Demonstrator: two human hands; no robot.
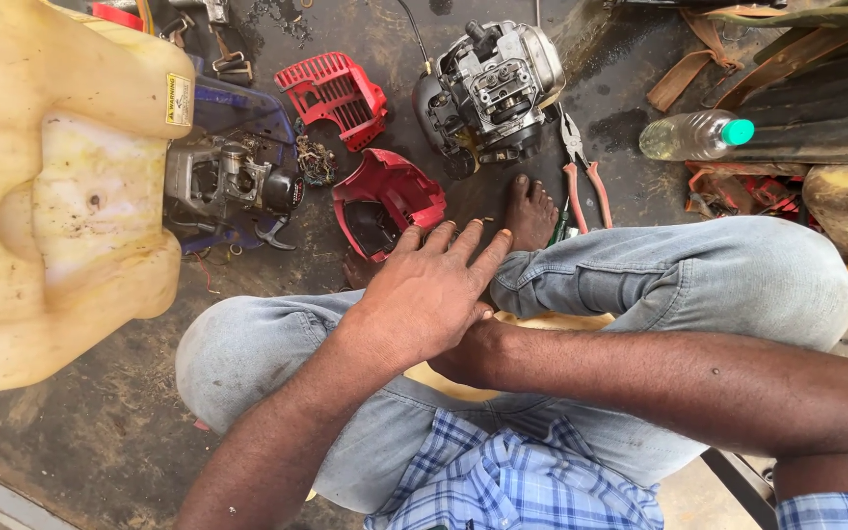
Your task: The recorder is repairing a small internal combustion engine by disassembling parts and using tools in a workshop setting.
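left hand: the left hand (429, 294) lies flat with fingers spread, palm down over the lap, its fingertips reaching toward the curved red plastic engine cover (388, 201) on the floor just beyond the knee; it grips nothing.
right hand: the right hand (463, 355) is tucked under the left hand and mostly hidden; whether it is open or closed cannot be told.
nearest thing: the curved red plastic engine cover sits hollow side up, just ahead of the fingertips, beside a bare foot (530, 211).
handling: it looks like a light, stiff moulded shell, likely greasy; its thick rim seems the safest place to grip, since thin edges could crack.
second cover: a red slotted plastic grille cover (334, 96) lies apart, further off.
engines: a grey metal small engine block (493, 88) looks heavy and oily; another dismantled grey engine (233, 182) rests beside the tank.
containers: a large yellowed plastic tank (61, 186), contents not visible; a clear plastic bottle with a green cap (694, 134) lying on its side, seemingly holding pale liquid.
tools: red-handled pliers (581, 177) lie near the foot.
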